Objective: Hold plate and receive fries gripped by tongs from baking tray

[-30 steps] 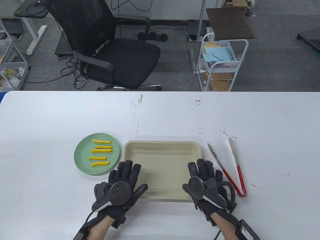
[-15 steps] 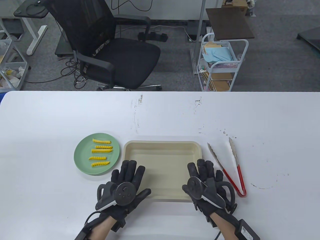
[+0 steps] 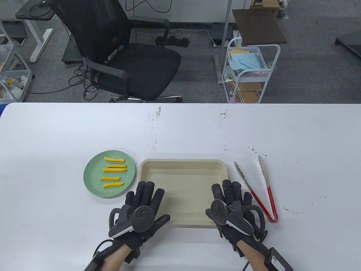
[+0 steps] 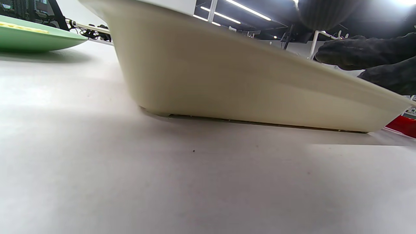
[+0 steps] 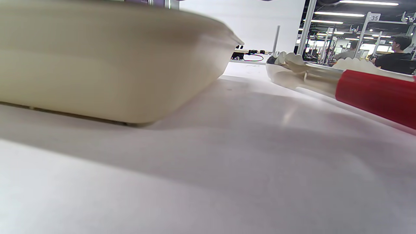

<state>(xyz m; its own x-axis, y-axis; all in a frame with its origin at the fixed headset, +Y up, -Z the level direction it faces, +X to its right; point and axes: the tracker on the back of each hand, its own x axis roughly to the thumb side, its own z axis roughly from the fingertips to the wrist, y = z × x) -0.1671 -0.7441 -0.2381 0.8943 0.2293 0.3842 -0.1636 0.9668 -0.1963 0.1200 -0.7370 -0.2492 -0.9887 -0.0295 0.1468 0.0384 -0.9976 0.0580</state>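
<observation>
A green plate (image 3: 93, 180) with several yellow crinkle fries (image 3: 114, 170) lies on the white table, left of the beige baking tray (image 3: 183, 180), which has nothing in it. Red-handled metal tongs (image 3: 261, 189) lie on the table right of the tray. My left hand (image 3: 145, 197) lies flat with spread fingers over the tray's near left corner and holds nothing. My right hand (image 3: 229, 194) lies flat over the near right corner, beside the tongs, and holds nothing. The left wrist view shows the tray's wall (image 4: 227, 81) and the plate (image 4: 32, 39). The right wrist view shows the tray (image 5: 97, 65) and the tongs (image 5: 367, 87).
The white table (image 3: 56, 135) stretches wide to the left, right and far side of the objects. Beyond its far edge stand a black office chair (image 3: 127, 62) and a white cart (image 3: 248, 70) on the floor.
My left hand has slid a little to the right and further onto the tray's near left corner. My right hand, the plate, the tray and the tongs have not moved.
</observation>
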